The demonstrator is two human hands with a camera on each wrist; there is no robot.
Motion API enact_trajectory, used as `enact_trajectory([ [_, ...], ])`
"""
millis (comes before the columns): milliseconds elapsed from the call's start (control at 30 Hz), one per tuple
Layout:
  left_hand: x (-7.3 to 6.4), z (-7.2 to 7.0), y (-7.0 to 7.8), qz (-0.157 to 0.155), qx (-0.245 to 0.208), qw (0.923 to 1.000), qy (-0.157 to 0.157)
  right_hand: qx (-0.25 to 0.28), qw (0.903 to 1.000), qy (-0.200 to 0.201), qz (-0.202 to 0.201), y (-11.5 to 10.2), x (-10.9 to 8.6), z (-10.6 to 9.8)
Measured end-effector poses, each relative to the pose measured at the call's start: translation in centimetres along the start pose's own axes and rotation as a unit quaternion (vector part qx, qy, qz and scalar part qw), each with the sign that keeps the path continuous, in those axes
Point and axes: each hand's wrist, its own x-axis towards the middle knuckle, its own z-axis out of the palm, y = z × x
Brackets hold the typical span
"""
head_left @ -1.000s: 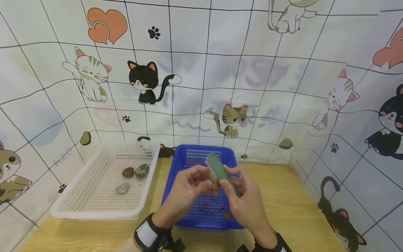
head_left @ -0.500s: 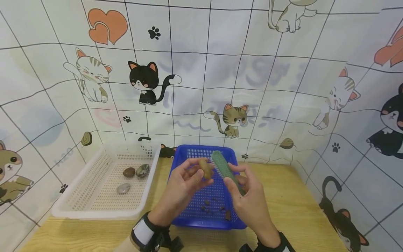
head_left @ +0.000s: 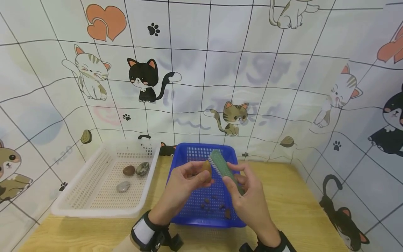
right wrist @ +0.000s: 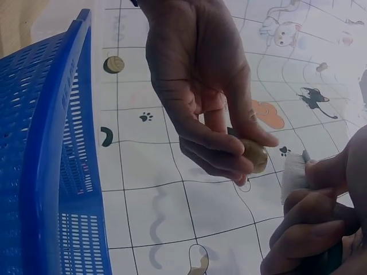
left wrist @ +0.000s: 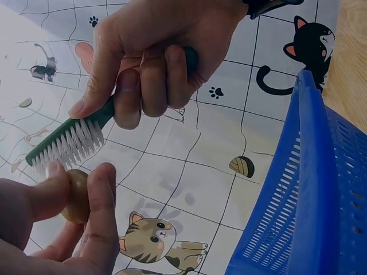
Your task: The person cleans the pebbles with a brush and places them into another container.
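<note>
Between the thumb and fingers of my left hand (head_left: 189,180) is a smooth yellow-brown stone (head_left: 206,167), held up over the blue basket (head_left: 204,222). My right hand (head_left: 248,196) grips a green brush (head_left: 221,166) by its handle, thumb along its back. In the left wrist view, the white bristles (left wrist: 71,143) face the stone (left wrist: 77,197) just above the left thumb. A small gap shows between the stone (right wrist: 255,156) and the bristles (right wrist: 293,177) in the right wrist view. Brown crumbs and small bits (head_left: 227,213) lie on the basket floor under the hands.
On the left stands a white basket (head_left: 94,211) with a brown stone (head_left: 128,170), a dark mottled stone (head_left: 142,169) and a pale grey stone (head_left: 123,187). Both baskets sit on a wooden table (head_left: 277,210). A cat-patterned sheet (head_left: 189,77) rises behind and at both sides.
One second ago the bristles were against the stone. The brush and stone then came apart, and the left hand has since turned the stone in its fingers.
</note>
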Motion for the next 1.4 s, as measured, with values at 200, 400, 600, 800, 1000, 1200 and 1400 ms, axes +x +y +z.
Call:
enact_trajectory([
  [200,0.2,0.1,0.2,-0.004,-0.029,0.9996,-0.001,0.006,0.9999,-0.009,-0.006,0.0,-0.1,0.3],
  [400,0.1,0.3,0.6,0.006,-0.043,0.999,-0.014,-0.007,0.9998,-0.017,-0.011,0.1,-0.3,0.7],
  [600,-0.1,0.4,0.5,0.029,-0.065,0.9972,-0.025,-0.015,0.9999,0.0,0.002,0.3,-0.2,0.8],
  [800,0.1,0.2,0.3,0.027,-0.097,0.9949,0.0,0.027,0.9992,-0.025,-0.018,0.4,-0.3,1.3],
  [1000,0.2,0.1,0.0,0.02,-0.05,0.9986,-0.002,0.047,0.9974,-0.044,-0.031,0.4,-0.6,1.7],
  [1200,0.0,0.0,-0.4,0.039,-0.028,0.9979,-0.045,0.038,0.9984,-0.034,-0.027,0.5,-0.4,1.3],
  [1400,0.1,-0.3,-0.1,0.056,-0.096,0.9938,-0.008,0.035,0.9986,-0.04,-0.006,0.6,-0.4,0.9],
])
